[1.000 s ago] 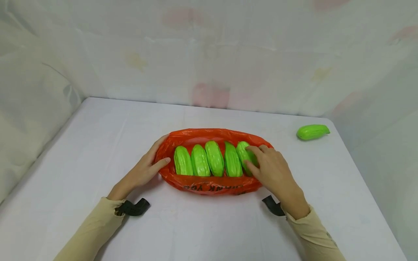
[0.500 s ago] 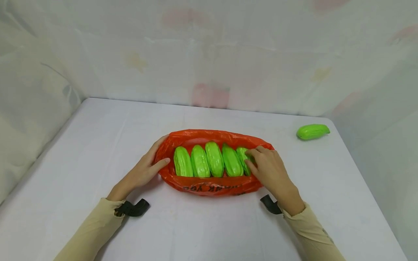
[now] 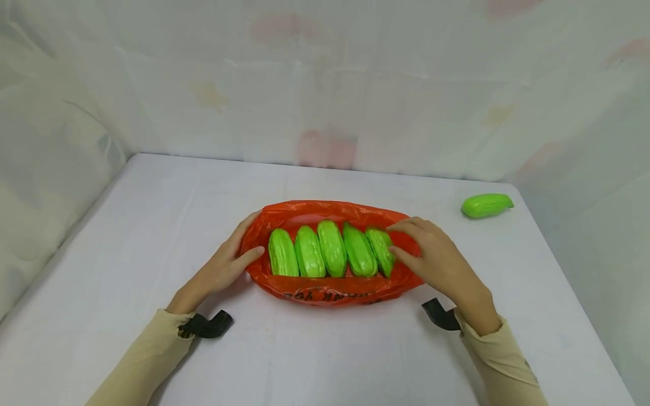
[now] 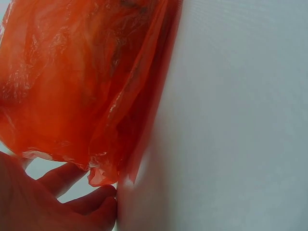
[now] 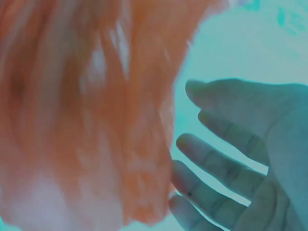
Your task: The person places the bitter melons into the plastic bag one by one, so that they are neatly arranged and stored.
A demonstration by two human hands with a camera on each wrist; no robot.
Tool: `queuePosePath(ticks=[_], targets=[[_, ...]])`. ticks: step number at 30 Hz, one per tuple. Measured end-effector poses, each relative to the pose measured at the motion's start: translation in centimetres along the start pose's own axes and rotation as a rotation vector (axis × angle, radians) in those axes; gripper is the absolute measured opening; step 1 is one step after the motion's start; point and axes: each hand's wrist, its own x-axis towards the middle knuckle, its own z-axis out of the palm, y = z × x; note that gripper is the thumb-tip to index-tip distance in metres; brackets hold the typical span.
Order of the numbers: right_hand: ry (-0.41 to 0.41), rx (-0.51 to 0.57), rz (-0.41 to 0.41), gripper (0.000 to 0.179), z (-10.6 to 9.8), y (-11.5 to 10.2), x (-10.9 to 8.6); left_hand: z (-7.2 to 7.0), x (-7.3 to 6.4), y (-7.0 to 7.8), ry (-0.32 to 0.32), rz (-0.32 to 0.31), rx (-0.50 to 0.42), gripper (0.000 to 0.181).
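An orange-red plastic bag lies mid-table with its mouth rolled open and dark printing on its front. Several bright green ridged gourds stand in a row inside it. My left hand holds the bag's left end, thumb over the rim and fingers along the outer wall; the left wrist view shows them under the crinkled plastic. At the right end, my right hand has spread, loose fingers beside the rightmost gourd. The right wrist view shows these fingers extended beside the blurred bag.
One more green gourd lies on the white table near its back right corner. Pale cloth walls stand behind and on both sides. Dark straps stick out at both wrists.
My right hand pressed the rightmost gourd leftward in the bag, then drew back to the right with its fingers off it. The nearby gourds shifted slightly left. My left hand stayed in place.
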Motion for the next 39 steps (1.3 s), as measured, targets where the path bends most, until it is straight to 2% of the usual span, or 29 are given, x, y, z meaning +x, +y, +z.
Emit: queuePosePath(ticks=[7, 14, 21, 29, 39], targets=[[0.055, 0.06, -0.043, 0.037, -1.5, 1.5, -0.7, 0.0, 0.0, 0.0, -0.003, 0.001, -0.001, 0.07], [0.127, 0.022, -0.075, 0.036, -2.3, 3.0, -0.9, -0.1, 0.0, 0.1, 0.002, 0.0, 0.009, 0.071], [0.181, -0.017, -0.059, 0.034, -3.1, 5.7, -0.5, 0.0, -0.1, 0.0, 0.001, 0.0, 0.004, 0.071], [0.161, -0.054, -0.011, 0.033, -3.9, 10.4, -0.1, 0.0, 0.0, 0.0, 0.003, 0.008, 0.007, 0.07], [0.128, -0.103, 0.074, 0.031, -4.6, 13.9, -0.1, 0.1, 0.1, 0.1, 0.002, 0.01, -0.008, 0.069]])
